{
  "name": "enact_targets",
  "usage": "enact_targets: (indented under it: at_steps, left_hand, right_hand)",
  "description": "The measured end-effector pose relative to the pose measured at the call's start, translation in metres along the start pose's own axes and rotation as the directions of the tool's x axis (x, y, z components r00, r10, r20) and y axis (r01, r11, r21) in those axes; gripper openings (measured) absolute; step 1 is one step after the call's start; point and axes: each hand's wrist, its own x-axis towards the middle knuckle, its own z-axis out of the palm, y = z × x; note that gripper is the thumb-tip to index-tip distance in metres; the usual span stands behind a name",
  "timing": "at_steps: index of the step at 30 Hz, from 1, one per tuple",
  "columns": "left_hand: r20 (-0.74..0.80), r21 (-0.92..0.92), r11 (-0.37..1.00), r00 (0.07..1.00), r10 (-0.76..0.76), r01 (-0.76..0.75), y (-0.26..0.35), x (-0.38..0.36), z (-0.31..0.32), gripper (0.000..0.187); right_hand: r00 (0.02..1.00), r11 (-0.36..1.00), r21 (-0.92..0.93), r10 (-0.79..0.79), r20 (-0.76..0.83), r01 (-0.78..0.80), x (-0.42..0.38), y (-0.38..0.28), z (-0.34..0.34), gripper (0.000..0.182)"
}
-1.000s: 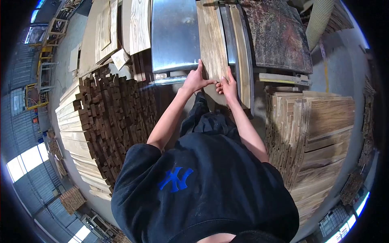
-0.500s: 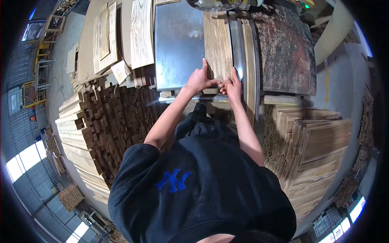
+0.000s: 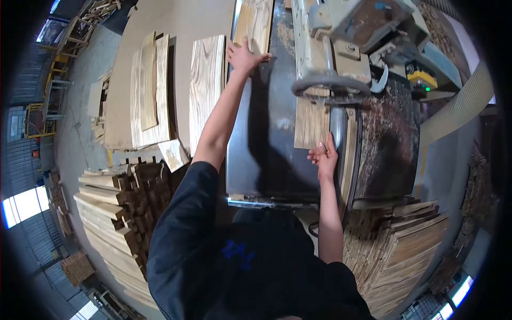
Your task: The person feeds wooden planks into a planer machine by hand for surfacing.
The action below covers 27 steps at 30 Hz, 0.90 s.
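Two hands have parted since a second ago, when both pressed one board's near end. Left of the grey steel saw table (image 3: 266, 149), the left hand (image 3: 242, 53) now lies open, flat on a pale grained plank (image 3: 256, 21). On the table, the right hand's (image 3: 325, 157) fingertips push the short brown board (image 3: 312, 122) under the guard, so feeding continues one-handed.

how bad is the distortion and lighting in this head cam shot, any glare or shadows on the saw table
Head view: strong fisheye, black corners, straight planks bowing near the edges. The left hand and arm throw a dark shadow across the metal table. The right hand by the board is sharp. Bright windows at the left edge are blown out.
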Motion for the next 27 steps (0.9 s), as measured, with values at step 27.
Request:
enact_targets:
  at_steps: [27]
  left_hand:
    - [0.431,-0.501,0.851,0.807,0.405,-0.159,-0.061,-0.512,-0.180,0.086]
  right_hand:
    - [0.694,0.938,-0.281,0.339,0.636,-0.201,-0.182,0.095,-0.031,0.067]
